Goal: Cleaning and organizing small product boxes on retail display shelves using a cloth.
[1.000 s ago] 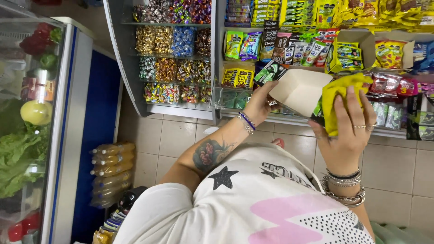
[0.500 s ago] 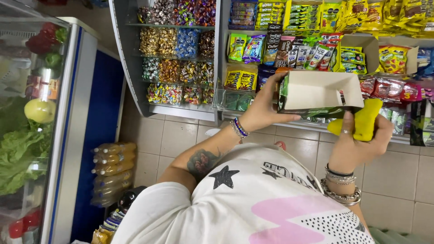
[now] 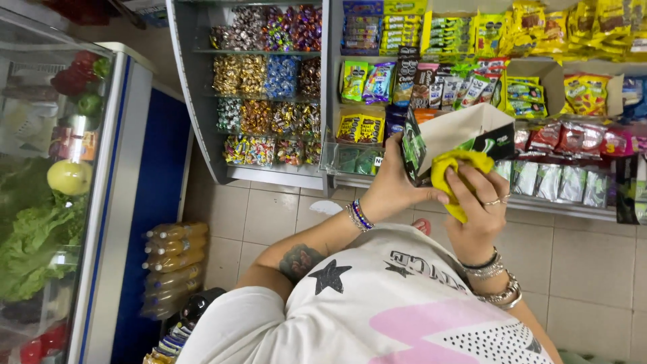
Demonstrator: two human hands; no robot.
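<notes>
Snack shelves point(image 3: 472, 40) fill the background. In front of them an open cardboard box point(image 3: 465, 128) (white inside, tilted) — left hand point(image 3: 394, 189) clamped on its left end. Right hand point(image 3: 475, 212) closed around yellow cloth point(image 3: 455, 168) — pressed at the box's lower edge.

A short-sleeved white T-shirt point(image 3: 377, 310) printed with black stars, dark lettering and a pink zigzag over dotted mesh. A beaded bracelet point(image 3: 358, 216) bands the left wrist below a dark forearm tattoo point(image 3: 300, 261); the right hand point(image 3: 477, 209) wears rings, with stacked silver bracelets point(image 3: 495, 280) at its wrist
</notes>
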